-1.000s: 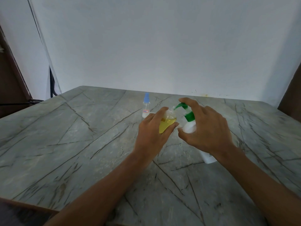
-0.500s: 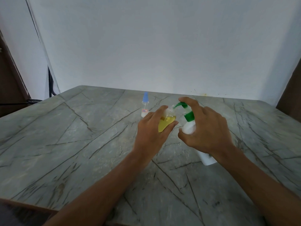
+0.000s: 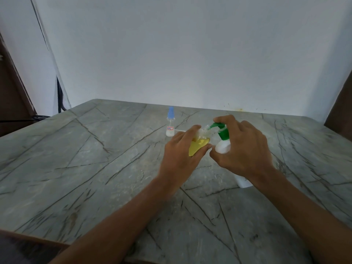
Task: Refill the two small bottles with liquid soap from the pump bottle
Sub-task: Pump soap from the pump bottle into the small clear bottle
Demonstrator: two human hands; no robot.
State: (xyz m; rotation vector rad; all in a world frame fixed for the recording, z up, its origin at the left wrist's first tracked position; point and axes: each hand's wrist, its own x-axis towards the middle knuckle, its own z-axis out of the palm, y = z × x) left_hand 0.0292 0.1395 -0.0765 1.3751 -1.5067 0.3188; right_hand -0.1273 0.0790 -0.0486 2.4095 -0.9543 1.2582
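My left hand (image 3: 181, 157) grips a small clear bottle (image 3: 198, 144) partly filled with yellow liquid, tilted with its open mouth up against the green nozzle. My right hand (image 3: 245, 151) wraps around the white pump bottle (image 3: 222, 146), with the forefinger resting on top of its green pump head (image 3: 221, 130). The pump bottle's base shows below my wrist, standing on the table. A second small bottle (image 3: 170, 122), clear with a blue cap and a white label, stands upright on the table behind my left hand, apart from both hands.
The grey marbled table (image 3: 85, 159) reaches back to a white wall. Its front edge runs along the bottom left. A thin white stick lies beside the blue-capped bottle. Dark cables hang at the far left behind the table.
Both hands hold nearly the same pose as before. The small bottle stays at the nozzle, and the yellow liquid level looks about the same.
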